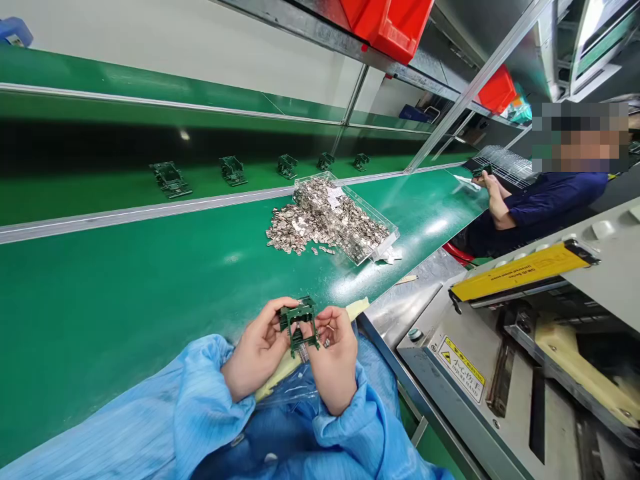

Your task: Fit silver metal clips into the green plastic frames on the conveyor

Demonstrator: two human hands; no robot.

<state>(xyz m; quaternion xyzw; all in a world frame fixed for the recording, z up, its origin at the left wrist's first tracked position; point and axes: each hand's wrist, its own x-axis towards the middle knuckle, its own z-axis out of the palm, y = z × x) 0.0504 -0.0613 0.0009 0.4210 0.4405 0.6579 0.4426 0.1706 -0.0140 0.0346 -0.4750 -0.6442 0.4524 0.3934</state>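
A: State of your fingers?
B: My left hand is closed round the left side of the green frame, thumb low, fingers behind. My right hand is nearly closed, thumb and fingertips pinching its right edge. Can't tell if a small part sits in that pinch.
A: Where's the frame?
B: Up off the bench, in front of my body, near the bench's edge. 1 in hand, 5 similar frames in a row beyond.
A: Risks?
B: My read: 3. Squeezing from both sides could flex or crack thin bars. A loose right pinch could let it twist. A slip could drop it on my lap, since there's no bench right under it. Loose metal pieces look easy to scatter too.
A: Orientation?
B: Tilted, opening roughly towards me, leg ends pointing down at my lap. Boxy, so long axis is a weak call: probably bench-to-body, slightly canted.
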